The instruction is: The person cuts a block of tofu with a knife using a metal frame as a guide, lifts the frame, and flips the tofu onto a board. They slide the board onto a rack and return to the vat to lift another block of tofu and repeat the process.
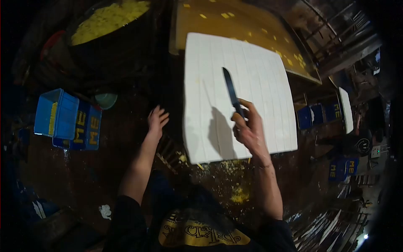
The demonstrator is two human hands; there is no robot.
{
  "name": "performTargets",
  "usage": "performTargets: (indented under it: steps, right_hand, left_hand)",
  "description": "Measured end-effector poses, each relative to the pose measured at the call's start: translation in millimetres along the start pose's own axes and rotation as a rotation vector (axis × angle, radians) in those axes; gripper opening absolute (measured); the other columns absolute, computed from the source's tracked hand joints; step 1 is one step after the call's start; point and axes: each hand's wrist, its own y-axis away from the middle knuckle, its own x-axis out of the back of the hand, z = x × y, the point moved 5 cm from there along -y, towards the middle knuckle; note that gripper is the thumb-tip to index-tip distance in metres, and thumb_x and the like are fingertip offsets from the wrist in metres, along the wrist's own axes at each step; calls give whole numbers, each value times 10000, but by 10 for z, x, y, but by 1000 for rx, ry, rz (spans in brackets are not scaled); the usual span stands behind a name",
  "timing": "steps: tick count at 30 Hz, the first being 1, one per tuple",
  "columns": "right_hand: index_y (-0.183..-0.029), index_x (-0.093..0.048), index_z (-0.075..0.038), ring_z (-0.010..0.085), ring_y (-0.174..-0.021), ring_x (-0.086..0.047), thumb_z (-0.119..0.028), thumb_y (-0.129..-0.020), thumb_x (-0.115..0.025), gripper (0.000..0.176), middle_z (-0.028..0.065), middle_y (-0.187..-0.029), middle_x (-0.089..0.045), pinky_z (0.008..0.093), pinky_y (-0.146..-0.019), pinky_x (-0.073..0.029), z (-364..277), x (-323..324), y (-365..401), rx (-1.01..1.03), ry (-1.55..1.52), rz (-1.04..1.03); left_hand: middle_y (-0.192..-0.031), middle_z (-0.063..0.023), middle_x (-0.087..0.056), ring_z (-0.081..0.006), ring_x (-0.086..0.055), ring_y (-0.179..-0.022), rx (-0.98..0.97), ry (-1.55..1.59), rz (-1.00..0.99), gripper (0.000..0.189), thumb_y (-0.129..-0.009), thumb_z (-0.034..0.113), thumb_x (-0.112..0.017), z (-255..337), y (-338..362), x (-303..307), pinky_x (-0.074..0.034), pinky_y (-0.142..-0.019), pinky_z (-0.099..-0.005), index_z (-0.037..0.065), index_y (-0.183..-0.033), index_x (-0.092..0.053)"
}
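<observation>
A person's right hand (pixel 247 126) is closed around the dark handle of a knife (pixel 230 86). Its narrow, pointed blade lies angled up and to the left across a broad white slab (pixel 260 75). The slab is smooth, flat and roughly square, and thin straight lines score it into a grid of small rectangles. Its far edge rests on an ochre-topped table (pixel 235 25) dotted with small yellow cubes. The left hand (pixel 156 121) is empty, with its fingers spread wide, and hangs just beside the slab's left edge without touching it. Yellow crumbs (pixel 238 195) are scattered on the dark surface below the slab's near edge. Well apart at upper left, a round dark vat (pixel 107 19) is heaped with pale yellow pieces. At left, blue plastic crates (pixel 56 113) with yellow lettering stand near a small teal bowl (pixel 105 100). The person's dark sleeves and a dark garment with a gold emblem fill the bottom edge.
</observation>
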Motion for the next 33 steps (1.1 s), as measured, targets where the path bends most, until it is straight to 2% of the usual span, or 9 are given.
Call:
performTargets:
  steps: [2,4,7,10,14,16,19,23,33]
  right_hand:
    - [-1172,-530,-10,130,-510,-468,-162,-940,-562,279,114,-654,-567,309,-477,-390,-144,-533,-529,202,205,90]
    - [-1070,-530,-7,325,-502,-559,-166,-949,-543,200,192,-576,-545,416,-489,-415,-202,-1028,-978,227,324,132]
    - [-1064,-464,-6,458,-648,-615,-136,-931,-506,190,284,-679,-604,546,-580,-470,-168,-1633,-1544,321,636,249]
    - [-1066,-456,-5,489,-678,-615,-139,-921,-496,201,303,-706,-615,569,-612,-486,-180,-1917,-1966,166,760,311]
    - [-1054,-459,-25,501,-671,-605,-174,-939,-482,189,310,-667,-600,577,-592,-470,-182,-2021,-2341,175,847,404]
    - [-1053,-460,-25,508,-681,-605,-187,-947,-462,193,313,-674,-606,582,-598,-472,-202,-2025,-2491,185,878,435]
    - [-1057,-455,-27,518,-689,-603,-192,-948,-454,197,319,-687,-609,587,-603,-473,-211,-2037,-2627,158,871,445]
    - [-1061,-453,-36,526,-694,-599,-201,-946,-456,201,324,-692,-607,592,-611,-469,-221,-2053,-2676,98,908,456]
    - [-1126,-473,-33,478,-659,-598,-124,-934,-489,213,282,-705,-603,556,-555,-454,53,-1967,-1533,13,974,344]
  left_hand:
    - [-1351,-212,-487,-322,-578,-1146,-106,-54,-118,594,-975,363,-516,816,-193,-563,-491,-955,-428,13,-1428,-355]
    - [-1231,-149,-580,-233,-649,-973,-212,-78,-249,542,-938,316,-606,1176,-592,-932,-545,-768,-329,69,-1393,-443]
    - [-1201,-121,-608,-173,-635,-897,-264,-144,-381,517,-937,293,-600,1430,-1033,-1388,-530,-700,-297,89,-1394,-473]
    - [-1229,-169,-612,-227,-622,-1011,-407,-273,-476,530,-901,182,-563,1455,-1581,-1679,-500,-870,-315,54,-1404,-456]
    - [-1210,-51,-583,-131,-578,-942,-404,-279,-604,540,-906,102,-542,1526,-1868,-1907,-490,-766,-265,78,-1434,-432]
    - [-1341,-121,-542,-193,-538,-1172,-596,-373,-543,574,-873,76,-552,1373,-2172,-2035,-440,-960,-286,66,-1433,-427]
    - [-1270,-168,-604,-268,-609,-1091,-724,-381,-501,581,-850,94,-539,1467,-2125,-2082,-472,-922,-326,91,-1424,-446]
    - [-1262,-170,-607,-255,-619,-1057,-529,-243,-660,544,-859,91,-530,1567,-2095,-2092,-484,-903,-343,109,-1401,-483]
    - [-875,-155,-594,-320,-605,-844,-824,-357,-440,308,-876,282,-679,1636,-1519,-1924,-473,-734,-378,-23,-893,-641]
